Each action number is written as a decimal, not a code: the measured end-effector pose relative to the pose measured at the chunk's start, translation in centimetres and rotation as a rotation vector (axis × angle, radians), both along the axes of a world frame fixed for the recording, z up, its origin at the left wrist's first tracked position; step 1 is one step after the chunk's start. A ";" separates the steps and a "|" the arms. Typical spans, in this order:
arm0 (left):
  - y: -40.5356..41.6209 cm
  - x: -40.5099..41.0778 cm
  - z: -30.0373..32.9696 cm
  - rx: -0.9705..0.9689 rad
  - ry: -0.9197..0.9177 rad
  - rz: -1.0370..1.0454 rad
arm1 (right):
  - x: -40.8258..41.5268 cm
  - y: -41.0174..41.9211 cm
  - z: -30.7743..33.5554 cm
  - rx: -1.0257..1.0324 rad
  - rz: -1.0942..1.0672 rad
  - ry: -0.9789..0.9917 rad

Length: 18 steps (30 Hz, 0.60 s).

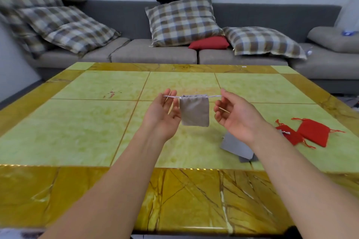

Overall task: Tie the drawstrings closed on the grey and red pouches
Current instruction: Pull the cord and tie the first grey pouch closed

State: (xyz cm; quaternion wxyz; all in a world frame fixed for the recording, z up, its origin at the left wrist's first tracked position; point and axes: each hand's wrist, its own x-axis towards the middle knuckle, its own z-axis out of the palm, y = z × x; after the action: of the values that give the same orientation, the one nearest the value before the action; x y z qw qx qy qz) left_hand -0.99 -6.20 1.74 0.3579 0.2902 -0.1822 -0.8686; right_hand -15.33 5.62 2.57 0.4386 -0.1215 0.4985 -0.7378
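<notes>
grey pouch point(194, 111): matt cloth | table point(97, 122): glossy polished stone | sofa point(155, 52): woven fabric

Head camera looks down, forward, perhaps tilted.

I can read no text, label, brand, number or sign anywhere in front of me.
</notes>
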 end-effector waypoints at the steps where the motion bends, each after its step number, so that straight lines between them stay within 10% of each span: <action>1: -0.1 0.2 0.1 0.008 0.008 0.013 | 0.0 -0.1 0.0 -0.022 -0.034 -0.052; 8: -0.2 0.6 0.6 0.019 0.073 0.015 | 1.1 -1.2 -0.4 -0.320 -0.005 -0.358; 18: -1.6 0.9 1.1 -0.188 0.024 0.148 | -1.2 -0.4 -0.2 -0.182 -0.141 -0.074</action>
State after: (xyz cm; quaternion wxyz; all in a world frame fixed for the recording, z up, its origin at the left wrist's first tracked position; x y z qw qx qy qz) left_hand -0.10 -7.82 2.83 0.4489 0.2575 -0.2364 -0.8224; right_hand -16.49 5.23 2.33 0.3910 -0.0979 0.4202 -0.8130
